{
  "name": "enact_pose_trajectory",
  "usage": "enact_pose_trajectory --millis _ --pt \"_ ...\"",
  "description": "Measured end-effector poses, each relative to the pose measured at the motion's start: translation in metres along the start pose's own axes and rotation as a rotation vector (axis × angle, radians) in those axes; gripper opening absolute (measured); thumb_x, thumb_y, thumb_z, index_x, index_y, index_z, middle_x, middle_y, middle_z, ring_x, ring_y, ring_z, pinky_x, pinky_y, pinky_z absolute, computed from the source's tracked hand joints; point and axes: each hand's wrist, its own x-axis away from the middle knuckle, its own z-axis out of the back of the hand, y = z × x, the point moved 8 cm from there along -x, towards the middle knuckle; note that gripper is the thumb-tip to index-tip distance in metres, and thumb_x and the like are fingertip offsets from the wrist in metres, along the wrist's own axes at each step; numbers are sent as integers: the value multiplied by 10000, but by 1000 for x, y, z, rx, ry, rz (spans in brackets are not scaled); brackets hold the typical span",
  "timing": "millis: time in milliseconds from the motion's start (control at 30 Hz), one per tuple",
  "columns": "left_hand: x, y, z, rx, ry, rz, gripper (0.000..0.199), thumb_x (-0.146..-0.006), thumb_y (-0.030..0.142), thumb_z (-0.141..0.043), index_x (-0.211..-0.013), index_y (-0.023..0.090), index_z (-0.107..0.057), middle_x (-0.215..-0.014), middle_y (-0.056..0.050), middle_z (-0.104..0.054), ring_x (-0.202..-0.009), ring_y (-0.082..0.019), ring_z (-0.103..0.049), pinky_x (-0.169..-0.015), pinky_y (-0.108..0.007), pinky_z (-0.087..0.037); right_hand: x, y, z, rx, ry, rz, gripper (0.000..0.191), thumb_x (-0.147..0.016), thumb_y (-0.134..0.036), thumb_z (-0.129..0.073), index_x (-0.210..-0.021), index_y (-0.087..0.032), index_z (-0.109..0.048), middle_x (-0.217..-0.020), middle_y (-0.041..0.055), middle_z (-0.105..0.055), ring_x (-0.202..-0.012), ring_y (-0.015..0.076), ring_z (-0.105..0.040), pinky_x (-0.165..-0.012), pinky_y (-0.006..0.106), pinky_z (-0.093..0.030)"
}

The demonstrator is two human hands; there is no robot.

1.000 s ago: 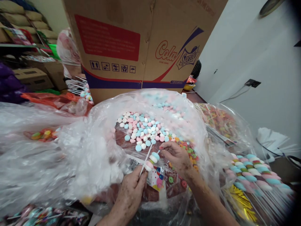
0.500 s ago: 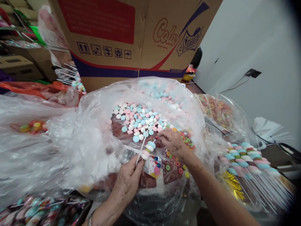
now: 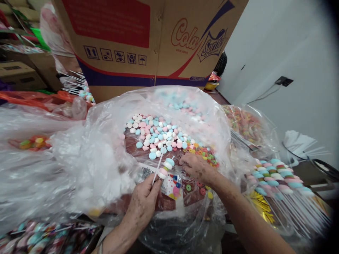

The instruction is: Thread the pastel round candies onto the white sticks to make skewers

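Note:
My left hand [image 3: 144, 194] is closed around a candy skewer [image 3: 166, 167] and a bare white stick [image 3: 158, 167]. On the skewer sit blue, white and pink marshmallows with a yellow-green piece among them; its tip pokes out above. My right hand [image 3: 197, 167] is just right of that tip, palm down, fingers bent and close together over small gummy rings [image 3: 202, 151]. Whatever its fingertips pinch, if anything, is hidden. Beyond both hands, loose pastel marshmallows [image 3: 159, 135] lie spread in an open clear plastic bag [image 3: 106, 141].
A large cardboard box [image 3: 119, 31] stands behind the bag. Finished marshmallow skewers [image 3: 280, 176] are stacked at the right, with a bag of gummies [image 3: 243, 123] behind them. Wrapped candies [image 3: 47, 236] fill a box at the lower left. A person [image 3: 59, 38] stands at the back left.
My right hand has shifted slightly down and right, uncovering gummy rings behind it. My left hand keeps its hold on the skewer and stick. The view has moved a little.

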Motion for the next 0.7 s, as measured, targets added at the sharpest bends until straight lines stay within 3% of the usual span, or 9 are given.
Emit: enact_pose_trajectory --millis 200,267,400,567,700 --pt "-1 -4 -3 52 -24 7 275 -904 420 -434 -747 221 -540 -553 63 -453 -535 -149 -428 -525 -246 -318 5 6 28 -83 115 -8 200 -835 -119 -479 -842 -172 -671 -855 42 -631 -819 168 -552 -762 274 -380" --pt "-2 -4 -3 48 -16 6 271 -902 418 -441 -746 221 -542 -554 63 -456 -537 -149 -432 -525 -245 -319 8 9 31 -32 80 -7 201 -815 -108 -487 -797 -175 -676 -819 35 -628 -807 169 -549 -758 274 -375" --pt "-1 -4 -2 37 -8 12 274 -891 417 -448 -720 221 -533 -539 65 -454 -530 -147 -430 -518 -245 -310 13 7 16 143 -71 -11 197 -811 -92 -505 -775 -168 -683 -834 50 -641 -834 180 -552 -730 270 -362" --pt "0 -3 -1 21 -4 5 273 -883 415 -440 -721 219 -541 -546 61 -465 -525 -147 -429 -515 -247 -309 12 5 -1 354 -134 -58 177 -848 -114 -504 -814 -146 -675 -873 87 -662 -856 202 -564 -724 286 -356" --pt "-3 -4 -2 11 -18 23 281 -885 427 -442 -719 219 -534 -552 64 -463 -503 -138 -398 -502 -244 -291 11 9 -2 380 -179 -77 186 -854 -113 -506 -825 -146 -688 -883 95 -677 -849 203 -572 -720 286 -354"
